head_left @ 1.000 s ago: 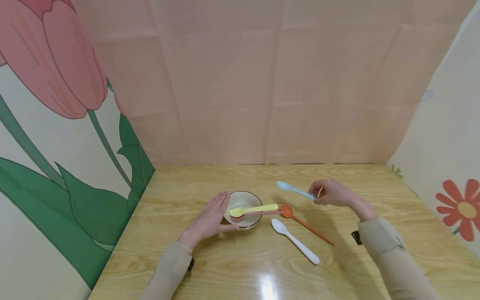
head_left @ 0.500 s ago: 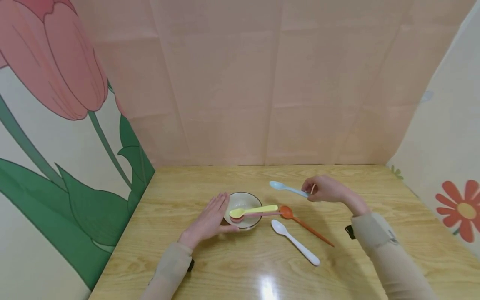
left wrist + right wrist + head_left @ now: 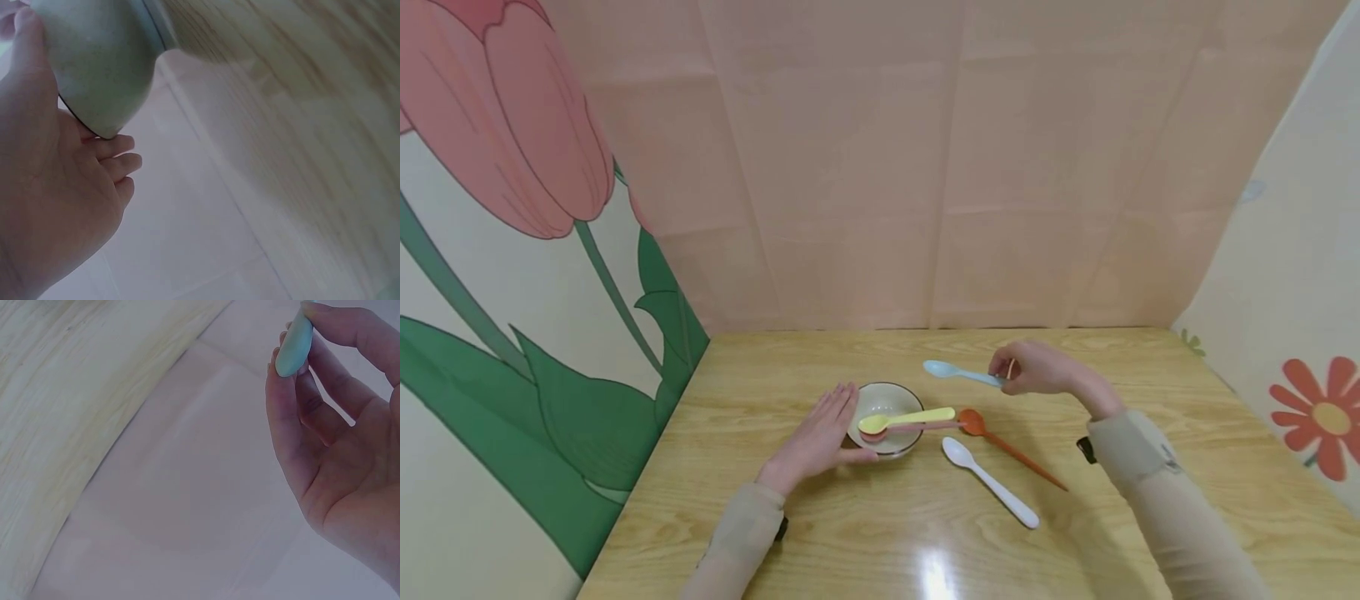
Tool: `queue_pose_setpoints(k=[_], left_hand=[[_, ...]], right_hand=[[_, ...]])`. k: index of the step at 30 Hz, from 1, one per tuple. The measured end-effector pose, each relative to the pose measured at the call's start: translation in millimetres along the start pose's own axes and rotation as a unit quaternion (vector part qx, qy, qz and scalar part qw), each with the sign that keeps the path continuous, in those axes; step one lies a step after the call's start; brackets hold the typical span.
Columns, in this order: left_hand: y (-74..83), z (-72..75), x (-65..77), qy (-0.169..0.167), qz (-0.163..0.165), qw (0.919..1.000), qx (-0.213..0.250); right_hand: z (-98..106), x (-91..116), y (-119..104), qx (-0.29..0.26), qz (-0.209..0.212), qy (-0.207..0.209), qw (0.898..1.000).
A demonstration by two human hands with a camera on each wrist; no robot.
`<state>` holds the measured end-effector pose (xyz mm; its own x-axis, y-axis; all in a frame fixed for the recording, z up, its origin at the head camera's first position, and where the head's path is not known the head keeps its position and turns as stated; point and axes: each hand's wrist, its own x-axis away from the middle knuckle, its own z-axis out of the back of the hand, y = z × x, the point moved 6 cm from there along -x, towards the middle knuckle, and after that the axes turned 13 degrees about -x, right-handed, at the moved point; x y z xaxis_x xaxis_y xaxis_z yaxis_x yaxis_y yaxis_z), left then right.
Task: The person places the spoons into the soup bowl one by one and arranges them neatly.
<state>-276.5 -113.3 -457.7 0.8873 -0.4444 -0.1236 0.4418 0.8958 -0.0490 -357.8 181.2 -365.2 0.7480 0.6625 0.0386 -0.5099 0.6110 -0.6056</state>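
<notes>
Pinching blue spoon (image 3: 961, 373) by handle between right fingers (image 3: 998, 363); left fingers (image 3: 838, 406) straight against bowl (image 3: 891, 397).

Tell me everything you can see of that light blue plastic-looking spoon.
The light blue, smooth, plastic-looking spoon has an oval head and a slim handle with a rounded end. The bare right hand pinches the handle between thumb and fingers, hiding part of it. It is held nearly level, head pointing left, apparently lifted off the wood-grain table, beyond and to the right of the round, dark-rimmed cream bowl. Only the hand touches it.
</notes>
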Motion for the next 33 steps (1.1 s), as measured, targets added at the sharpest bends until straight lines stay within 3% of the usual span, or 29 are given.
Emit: queue_pose_setpoints(k=[10, 17, 33], left_hand=[[-1.2, 0.2, -0.3, -0.003, 0.002, 1.0000, -0.003], [-1.4, -1.9, 0.2, -0.004, 0.000, 1.0000, -0.006], [-0.8, -0.5, -0.7, -0.005, 0.001, 0.9999, -0.011]], right_hand=[[-5.0, -12.0, -13.4, 0.018, 0.009, -0.017, 1.000], [-10.5, -19.7, -26.5, 0.043, 0.036, -0.021, 0.998], [-24.6, -37.5, -50.1, 0.050, 0.039, -0.055, 0.997]])
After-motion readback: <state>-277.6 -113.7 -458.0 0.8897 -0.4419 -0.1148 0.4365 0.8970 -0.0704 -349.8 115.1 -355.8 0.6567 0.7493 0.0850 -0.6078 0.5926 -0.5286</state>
